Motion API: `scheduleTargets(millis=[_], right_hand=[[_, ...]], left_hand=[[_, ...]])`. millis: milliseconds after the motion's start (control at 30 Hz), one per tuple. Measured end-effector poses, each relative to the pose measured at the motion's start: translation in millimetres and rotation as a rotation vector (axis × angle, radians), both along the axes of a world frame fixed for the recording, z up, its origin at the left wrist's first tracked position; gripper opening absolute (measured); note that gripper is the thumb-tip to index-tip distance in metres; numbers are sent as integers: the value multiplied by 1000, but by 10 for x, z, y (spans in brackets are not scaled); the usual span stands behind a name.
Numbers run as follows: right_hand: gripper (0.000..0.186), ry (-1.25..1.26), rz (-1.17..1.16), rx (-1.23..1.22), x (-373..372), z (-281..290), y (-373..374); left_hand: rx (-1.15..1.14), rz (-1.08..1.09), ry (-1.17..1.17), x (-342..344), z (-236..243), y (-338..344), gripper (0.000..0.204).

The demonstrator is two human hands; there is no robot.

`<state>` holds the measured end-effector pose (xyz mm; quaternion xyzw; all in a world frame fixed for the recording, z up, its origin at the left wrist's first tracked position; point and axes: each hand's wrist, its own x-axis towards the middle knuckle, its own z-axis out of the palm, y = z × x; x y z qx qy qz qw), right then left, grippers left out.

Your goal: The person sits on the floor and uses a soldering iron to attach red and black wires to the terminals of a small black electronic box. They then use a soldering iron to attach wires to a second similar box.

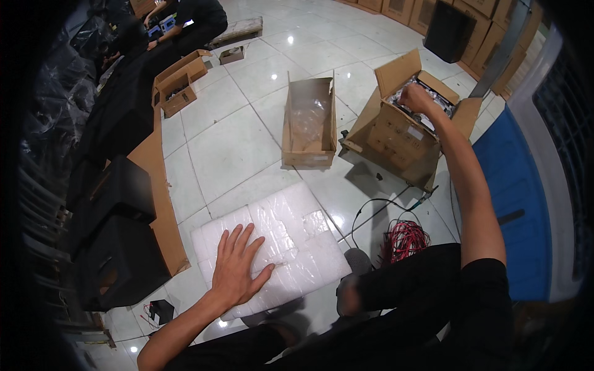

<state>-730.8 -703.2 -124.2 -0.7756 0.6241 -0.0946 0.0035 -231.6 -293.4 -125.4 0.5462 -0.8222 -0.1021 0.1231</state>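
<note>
My left hand (237, 260) lies spread on a white foam block (291, 216) wrapped in clear tape, which rests by my legs. At the far right my right hand (417, 99) reaches into an open cardboard box (396, 139). Its fingers are curled downward among silvery, plastic-wrapped contents (440, 99), and what they grip, if anything, is hidden. The box's flaps stand up and outward.
A narrow open carton (308, 158) with clear plastic inside stands mid-floor. Red wire (405, 240) lies beside my right leg, near a blue panel (507, 204). Black speaker cabinets (133, 250) line the left. People (201, 25) work at the far left.
</note>
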Motion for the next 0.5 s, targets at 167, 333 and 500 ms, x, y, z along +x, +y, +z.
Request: scheduleTargets(millis=[167,333,500], right_hand=[[21,-36,-26,-77,55,-144,-6],[21,-118,-109,-163,-78,-270,41],[23,-168,-211,-230,-75,-135,73]], left_hand=[[14,-2,-2,2,12,-9,60],[18,-4,-7,6,1,-15,60],[-11,-7,3,11,-16,-6,60]])
